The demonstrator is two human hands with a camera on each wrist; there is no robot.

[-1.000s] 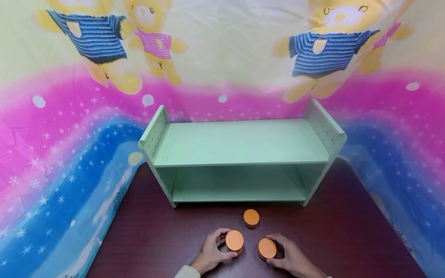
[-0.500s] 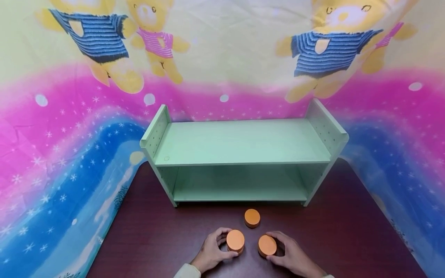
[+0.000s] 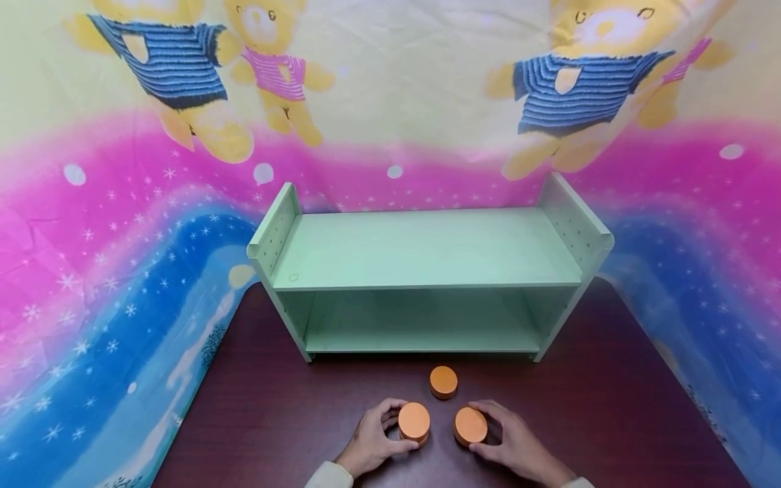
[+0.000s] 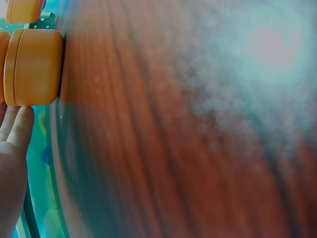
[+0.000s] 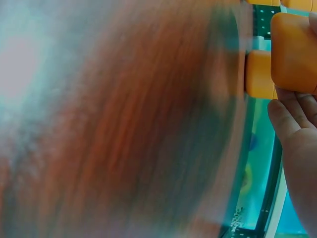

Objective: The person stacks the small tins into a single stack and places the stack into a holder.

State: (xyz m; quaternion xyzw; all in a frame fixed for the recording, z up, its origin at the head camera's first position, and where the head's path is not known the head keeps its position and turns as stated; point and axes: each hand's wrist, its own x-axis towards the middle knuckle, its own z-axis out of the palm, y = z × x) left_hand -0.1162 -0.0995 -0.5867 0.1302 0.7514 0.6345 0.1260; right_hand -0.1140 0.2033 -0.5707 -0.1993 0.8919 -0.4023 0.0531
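Observation:
Near the table's front, my left hand [image 3: 371, 442] grips a round orange jar [image 3: 413, 421] between thumb and fingers. The left wrist view shows a lower orange jar [image 4: 37, 67] on the tabletop, with the edge of another stacked on it. To the right, my right hand [image 3: 517, 447] holds a similar orange jar [image 3: 471, 425] with thumb and fingers at its sides. In the right wrist view this held jar [image 5: 294, 52] is raised off the table. Behind and between both hands, a single orange jar [image 3: 443, 381] stands on the table, touched by neither.
A pale green two-level shelf [image 3: 427, 247] with raised side panels stands at the back of the dark reddish-brown table [image 3: 244, 420]. Its lower board [image 3: 421, 335] lies behind the single jar. A printed bear cloth [image 3: 390, 135] hangs behind and around the sides.
My right hand has lifted its orange jar slightly off the table, and the jar's top has tilted and levelled again. My left hand stays around its jar.

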